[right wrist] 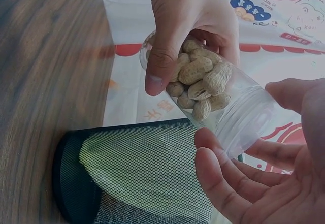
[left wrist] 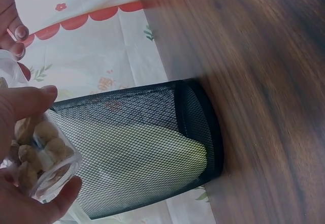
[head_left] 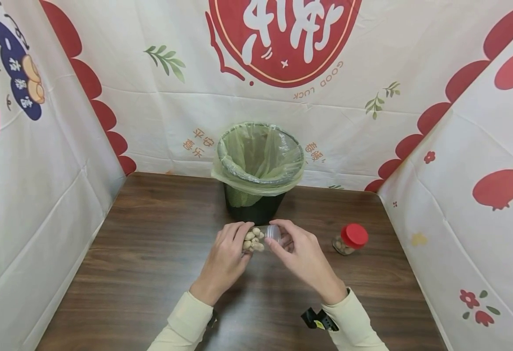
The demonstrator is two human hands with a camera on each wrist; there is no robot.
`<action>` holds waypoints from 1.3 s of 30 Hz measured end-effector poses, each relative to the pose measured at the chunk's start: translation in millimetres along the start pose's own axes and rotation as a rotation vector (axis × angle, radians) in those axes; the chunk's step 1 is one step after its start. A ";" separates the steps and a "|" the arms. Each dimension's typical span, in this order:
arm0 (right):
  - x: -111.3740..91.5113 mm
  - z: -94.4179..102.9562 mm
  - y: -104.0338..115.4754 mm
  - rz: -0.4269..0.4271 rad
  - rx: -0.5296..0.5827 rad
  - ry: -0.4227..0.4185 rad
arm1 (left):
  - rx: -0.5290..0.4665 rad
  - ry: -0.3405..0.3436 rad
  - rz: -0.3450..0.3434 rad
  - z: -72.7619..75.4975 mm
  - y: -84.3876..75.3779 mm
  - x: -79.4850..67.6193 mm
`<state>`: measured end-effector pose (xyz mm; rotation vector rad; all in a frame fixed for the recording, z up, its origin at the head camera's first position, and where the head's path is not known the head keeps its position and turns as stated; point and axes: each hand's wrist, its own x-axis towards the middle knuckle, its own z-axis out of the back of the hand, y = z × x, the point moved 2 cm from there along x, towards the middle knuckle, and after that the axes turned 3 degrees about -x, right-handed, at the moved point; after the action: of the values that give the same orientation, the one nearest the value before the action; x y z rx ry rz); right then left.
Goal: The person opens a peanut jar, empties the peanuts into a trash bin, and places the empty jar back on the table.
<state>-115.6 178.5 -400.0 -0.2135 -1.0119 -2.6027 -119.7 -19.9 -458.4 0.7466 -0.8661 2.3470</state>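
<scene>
A clear jar (right wrist: 213, 87) with several unshelled peanuts (right wrist: 195, 71) in it lies tipped sideways in the air, in front of the bin. My left hand (head_left: 226, 251) grips its base end, the thumb across the side. The jar's other end, with a clear ridged lid (right wrist: 249, 122), points right. Around that lid are the thumb and fingers of my right hand (head_left: 305, 251), thumb on one side and fingertips on the other. In the left wrist view the peanuts show through the jar's bottom (left wrist: 56, 178).
Just beyond my hands stands a black mesh bin (head_left: 254, 207) lined with a yellow-green bag (head_left: 261, 183). To the right, a small jar with a red lid (head_left: 354, 236) sits on the dark wooden table (head_left: 151, 253). Printed white cloth (head_left: 160, 122) hangs at the back and sides.
</scene>
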 end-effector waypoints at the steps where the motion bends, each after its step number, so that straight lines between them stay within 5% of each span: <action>1: -0.2 0.1 0.0 0.000 0.000 0.000 | 0.001 -0.001 0.001 -0.2 0.1 0.0; 18: -1.5 -2.9 1.1 0.096 -0.035 0.035 | -0.046 0.069 0.100 -1.7 3.1 -2.1; 28: -0.4 2.0 0.7 0.056 -0.095 0.055 | -0.030 -0.035 0.108 -2.6 6.6 -3.9; 39: 2.1 1.0 1.0 0.045 -0.038 0.073 | 0.010 -0.048 0.093 -1.0 2.4 -1.7</action>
<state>-117.1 178.0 -398.2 -0.1479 -0.9229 -2.5714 -120.3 -21.2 -461.1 0.7849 -0.9288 2.4248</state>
